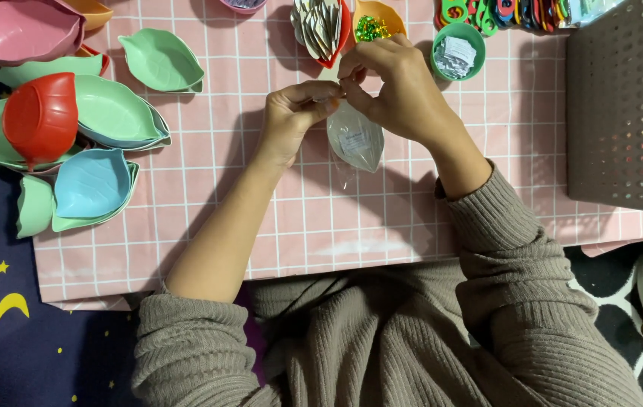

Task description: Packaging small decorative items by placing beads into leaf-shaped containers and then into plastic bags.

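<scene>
Right now both my hands meet over the middle of the pink grid-checked cloth on the table (185,226), pinching the top of a small clear plastic pouch with a leaf-shaped white piece inside (355,139). My left hand (295,117) is closed on the pouch's upper left corner, thumb and fingertips pressed together; my right hand (400,90) is closed too, gripping the same top edge from the right, so the two grips sit just beside each other, approx touching.

The pouch hangs below and toward me from both hands, its long axis running away-to-near, pointed tip nearest my chest (it looks lifted off the cloth, tho I can't be sure). Neither hand is clearly nearer; both hold its far end.

Off to my left lies a heap of leaf-shaped plastic dishes: a red one (41,117), light green ones (161,60), a blue one (91,185). Beyond my hands sit an orange leaf dish w/ green bits (393,16) and a round green cup of white paper slips (457,51). A grey perforated basket (615,105) stands at my right.
</scene>
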